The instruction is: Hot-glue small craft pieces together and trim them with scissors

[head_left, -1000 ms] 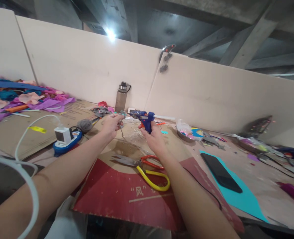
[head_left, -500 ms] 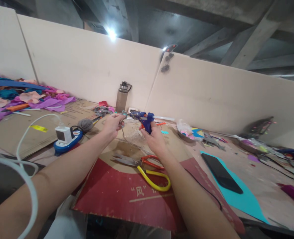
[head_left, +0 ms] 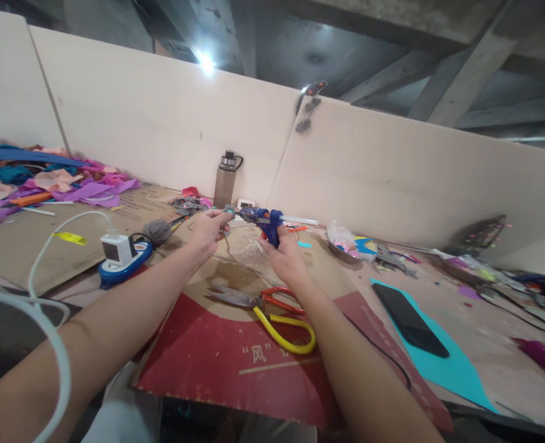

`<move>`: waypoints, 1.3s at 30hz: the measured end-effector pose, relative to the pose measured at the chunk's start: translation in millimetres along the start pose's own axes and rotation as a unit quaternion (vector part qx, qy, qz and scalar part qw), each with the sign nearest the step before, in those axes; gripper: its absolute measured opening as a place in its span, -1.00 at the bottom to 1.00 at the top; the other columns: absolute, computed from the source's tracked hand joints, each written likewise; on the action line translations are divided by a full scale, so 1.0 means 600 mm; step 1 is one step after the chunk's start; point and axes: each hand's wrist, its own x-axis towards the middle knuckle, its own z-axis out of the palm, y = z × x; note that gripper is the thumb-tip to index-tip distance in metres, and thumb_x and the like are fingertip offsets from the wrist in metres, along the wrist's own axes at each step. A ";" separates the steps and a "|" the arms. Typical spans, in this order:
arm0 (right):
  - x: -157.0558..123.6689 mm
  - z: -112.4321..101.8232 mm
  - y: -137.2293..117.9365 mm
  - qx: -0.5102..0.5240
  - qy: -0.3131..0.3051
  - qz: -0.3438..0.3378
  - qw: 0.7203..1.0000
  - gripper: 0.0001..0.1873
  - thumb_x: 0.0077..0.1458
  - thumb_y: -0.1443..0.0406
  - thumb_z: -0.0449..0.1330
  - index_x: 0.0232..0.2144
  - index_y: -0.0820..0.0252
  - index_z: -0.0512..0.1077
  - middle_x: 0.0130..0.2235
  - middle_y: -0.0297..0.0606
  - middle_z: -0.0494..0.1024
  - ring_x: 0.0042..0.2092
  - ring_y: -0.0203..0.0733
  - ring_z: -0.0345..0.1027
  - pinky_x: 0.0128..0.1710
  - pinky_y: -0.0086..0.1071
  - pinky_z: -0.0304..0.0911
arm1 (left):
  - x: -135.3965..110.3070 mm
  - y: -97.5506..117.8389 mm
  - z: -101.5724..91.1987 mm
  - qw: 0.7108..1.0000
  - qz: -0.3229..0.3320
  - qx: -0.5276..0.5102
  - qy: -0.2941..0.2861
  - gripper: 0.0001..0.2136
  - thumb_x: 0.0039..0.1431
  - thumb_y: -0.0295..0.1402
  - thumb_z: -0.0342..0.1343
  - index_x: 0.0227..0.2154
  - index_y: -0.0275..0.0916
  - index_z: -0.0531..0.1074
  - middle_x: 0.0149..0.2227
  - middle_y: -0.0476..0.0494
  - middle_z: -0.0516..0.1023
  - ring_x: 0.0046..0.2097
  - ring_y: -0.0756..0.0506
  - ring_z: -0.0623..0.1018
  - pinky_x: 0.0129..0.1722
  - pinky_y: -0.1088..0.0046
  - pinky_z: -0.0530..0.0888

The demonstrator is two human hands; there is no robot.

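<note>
A blue hot glue gun (head_left: 266, 220) is gripped in my right hand (head_left: 285, 252), a clear glue stick (head_left: 300, 219) sticking out of its back. My left hand (head_left: 211, 231) pinches a small grey and teal piece (head_left: 229, 211), its exact kind too small to tell. The glue gun's nozzle points left and is at or very close to that piece. Grey yarn (head_left: 227, 245) trails down below my left fingers. Under my forearms, scissors (head_left: 254, 301) with one red and one yellow handle lie on a red and brown cardboard sheet (head_left: 198, 357).
To the left are a blue and white power strip (head_left: 125, 264), a grey yarn ball (head_left: 158, 231) and fabric scraps (head_left: 55, 178). A bottle (head_left: 225, 178) stands by the partition (head_left: 152, 123). On the right, a black phone (head_left: 411, 320) rests on teal sheet (head_left: 461, 375), near a bowl of scraps (head_left: 344, 251).
Both hands stay in nearly the same place, still holding the glue gun and the small piece. The view shifts very slightly; the glue gun looks barely moved.
</note>
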 end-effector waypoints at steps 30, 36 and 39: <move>0.001 0.001 0.004 0.010 0.007 -0.012 1.000 -0.73 0.02 0.29 0.06 -0.17 0.16 0.32 -0.31 -0.26 0.44 -0.31 -0.19 0.27 -0.25 -0.31 0.17 | -0.007 0.009 0.003 1.000 0.001 0.009 -0.001 -0.75 -0.24 -0.47 0.25 -0.59 -0.26 0.21 -0.68 0.11 0.25 -0.67 0.14 0.25 -0.74 0.67 -0.01; -0.001 -0.003 -0.002 -0.012 0.019 -0.009 1.000 -0.71 0.00 0.29 0.07 -0.16 0.15 0.32 -0.31 -0.25 0.45 -0.30 -0.17 0.28 -0.26 -0.31 0.16 | -0.001 0.005 -0.001 1.000 0.008 0.005 -0.004 -0.74 -0.26 -0.46 0.26 -0.60 -0.27 0.21 -0.70 0.11 0.24 -0.67 0.15 0.24 -0.75 0.67 -0.05; -0.001 -0.003 -0.005 0.017 0.028 0.004 0.999 -0.74 -0.02 0.28 0.08 -0.20 0.13 0.32 -0.33 -0.28 0.45 -0.33 -0.19 0.28 -0.28 -0.33 0.17 | 0.005 0.004 -0.006 1.000 0.005 -0.017 -0.017 -0.73 -0.28 -0.47 0.26 -0.57 -0.27 0.23 -0.68 0.12 0.24 -0.67 0.15 0.24 -0.76 0.67 -0.09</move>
